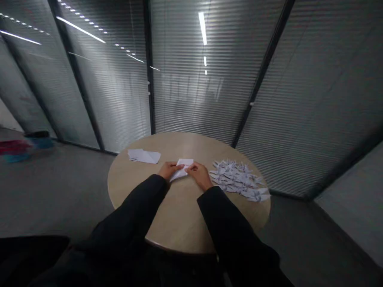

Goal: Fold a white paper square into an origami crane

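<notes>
A white sheet of paper is between my hands over the middle of the round table; it looks partly folded. My left hand grips its left side, thumb on top. On the right side, my right hand pinches the sheet between thumb and fingers. To the left lies a small fanned stack of white paper sheets. Just right of my right hand spreads a heap of folded white paper pieces with pointed ends; their exact shape is too small to make out.
Glass partitions with blinds stand right behind the table's far edge. On the floor at far left are a dark-and-blue container and a red-and-blue item, both blurred. Something black fills the lower left corner.
</notes>
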`<state>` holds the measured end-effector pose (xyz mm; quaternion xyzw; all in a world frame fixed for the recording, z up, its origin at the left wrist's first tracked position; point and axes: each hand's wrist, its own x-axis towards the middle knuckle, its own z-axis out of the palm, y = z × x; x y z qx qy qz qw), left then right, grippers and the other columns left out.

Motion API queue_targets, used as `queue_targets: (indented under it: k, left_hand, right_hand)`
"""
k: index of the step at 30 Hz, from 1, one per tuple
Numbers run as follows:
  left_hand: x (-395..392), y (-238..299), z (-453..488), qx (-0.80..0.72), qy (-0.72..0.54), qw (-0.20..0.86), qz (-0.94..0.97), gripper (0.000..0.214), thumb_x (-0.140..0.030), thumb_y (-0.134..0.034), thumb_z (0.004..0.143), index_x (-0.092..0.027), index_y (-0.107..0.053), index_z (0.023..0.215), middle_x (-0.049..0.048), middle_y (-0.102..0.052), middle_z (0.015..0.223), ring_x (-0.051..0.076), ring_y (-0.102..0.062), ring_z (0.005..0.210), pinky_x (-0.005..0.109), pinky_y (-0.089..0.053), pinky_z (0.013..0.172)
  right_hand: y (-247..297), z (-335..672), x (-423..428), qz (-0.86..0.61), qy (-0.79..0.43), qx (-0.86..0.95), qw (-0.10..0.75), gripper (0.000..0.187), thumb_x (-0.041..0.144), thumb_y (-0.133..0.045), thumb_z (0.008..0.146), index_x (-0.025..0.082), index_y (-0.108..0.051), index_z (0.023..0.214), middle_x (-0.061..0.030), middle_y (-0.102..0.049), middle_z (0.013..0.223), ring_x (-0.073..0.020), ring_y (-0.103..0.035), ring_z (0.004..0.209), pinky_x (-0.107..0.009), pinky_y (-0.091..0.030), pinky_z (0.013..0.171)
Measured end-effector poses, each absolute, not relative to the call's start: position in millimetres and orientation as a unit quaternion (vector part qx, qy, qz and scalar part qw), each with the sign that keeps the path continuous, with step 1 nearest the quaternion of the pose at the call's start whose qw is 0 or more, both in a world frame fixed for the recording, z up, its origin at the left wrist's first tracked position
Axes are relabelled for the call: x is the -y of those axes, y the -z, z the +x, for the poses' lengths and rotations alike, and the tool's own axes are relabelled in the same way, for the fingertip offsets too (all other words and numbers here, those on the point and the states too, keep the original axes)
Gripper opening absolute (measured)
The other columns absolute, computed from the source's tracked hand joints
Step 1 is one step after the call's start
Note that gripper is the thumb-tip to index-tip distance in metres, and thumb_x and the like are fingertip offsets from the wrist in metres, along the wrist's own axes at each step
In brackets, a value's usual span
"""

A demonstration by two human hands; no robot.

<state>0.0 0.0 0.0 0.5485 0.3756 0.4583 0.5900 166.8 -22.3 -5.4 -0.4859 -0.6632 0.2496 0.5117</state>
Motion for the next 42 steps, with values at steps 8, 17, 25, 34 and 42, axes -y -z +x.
queue_targets:
  k: [8,17,25,34,42]
  left_hand:
    - [2,-5,0,-0.406,-0.449,0.571,0.554,0.044,-0.045,-0.079,0.049,-0.007,-0.071,0.069,0.0057,-0.063,0.058,0.011,-0.049,0.047,0.024,-0.033,0.047]
    - [0,-7,-2,-0.411,-0.425,0.54,0.6,0.042,-0.04,-0.081,0.047,-0.008,-0.072,0.073,0.0038,-0.063,0.057,0.011,-0.049,0.049,0.024,-0.035,0.051]
    - [5,-15,-2,-0.421,-0.425,0.532,0.599,0.031,-0.033,-0.08,0.05,-0.008,-0.072,0.067,0.0023,-0.061,0.053,0.01,-0.046,0.047,0.023,-0.034,0.05]
    - [3,-5,0,-0.396,-0.399,0.565,0.603,0.035,-0.035,-0.079,0.054,-0.007,-0.071,0.072,0.0029,-0.061,0.055,0.009,-0.048,0.047,0.023,-0.034,0.048]
    - [8,-10,3,-0.328,-0.368,0.639,0.591,0.042,-0.025,-0.079,0.056,-0.008,-0.063,0.091,0.0095,-0.065,0.083,0.016,-0.06,0.068,0.028,-0.05,0.057]
  right_hand:
    - [1,166,26,-0.508,-0.235,0.652,0.512,0.021,0.038,-0.063,0.065,0.019,-0.056,0.063,0.0005,-0.061,0.064,-0.0154,-0.056,0.064,-0.025,-0.043,0.06]
    - [0,166,28,-0.522,-0.218,0.653,0.503,0.017,0.034,-0.064,0.065,0.018,-0.058,0.063,0.001,-0.062,0.063,-0.015,-0.056,0.062,-0.026,-0.042,0.06]
    - [2,166,26,-0.503,-0.228,0.648,0.525,0.018,0.035,-0.065,0.065,0.02,-0.057,0.073,0.0021,-0.059,0.064,-0.0143,-0.055,0.061,-0.025,-0.042,0.058]
    - [-4,163,29,-0.416,-0.405,0.577,0.575,0.059,0.027,-0.07,0.06,0.02,-0.045,0.113,-0.0008,-0.065,0.077,-0.0171,-0.062,0.069,-0.03,-0.048,0.064]
    - [-5,166,27,-0.43,-0.365,0.575,0.592,0.042,0.028,-0.069,0.059,0.018,-0.053,0.096,-0.0037,-0.066,0.08,-0.0179,-0.062,0.071,-0.029,-0.048,0.063]
